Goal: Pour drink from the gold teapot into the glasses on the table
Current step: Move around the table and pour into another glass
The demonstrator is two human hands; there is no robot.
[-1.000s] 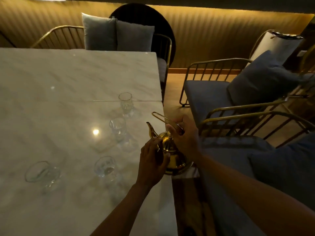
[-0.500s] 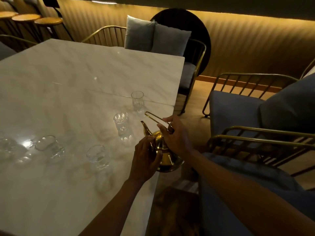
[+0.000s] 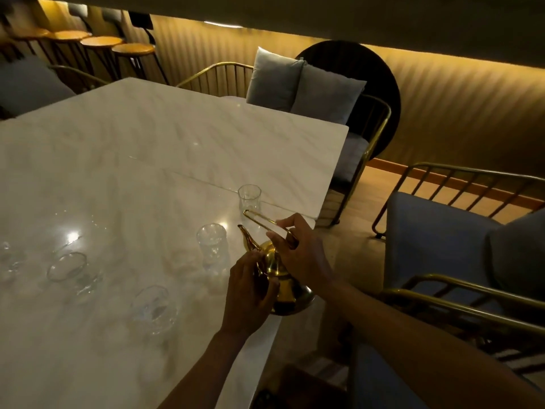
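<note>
The gold teapot stands at the right edge of the white marble table, spout pointing left and away. My right hand grips its long thin wire handle from above. My left hand is cupped against the pot's body, near the lid. Several clear glasses stand on the table: a tall tumbler just beyond the handle, a second tumbler left of the spout, a stemmed glass nearer me, another stemmed glass to the left, and one at the left border.
A gold-framed chair with grey cushions stands at the table's far end. Blue-cushioned gold chairs sit close on the right, over a wooden floor. Round stools line the back left wall.
My head has turned left, bringing more of the table, a further glass and the stools into view. Both hands stay on the teapot, which has not visibly left its spot.
</note>
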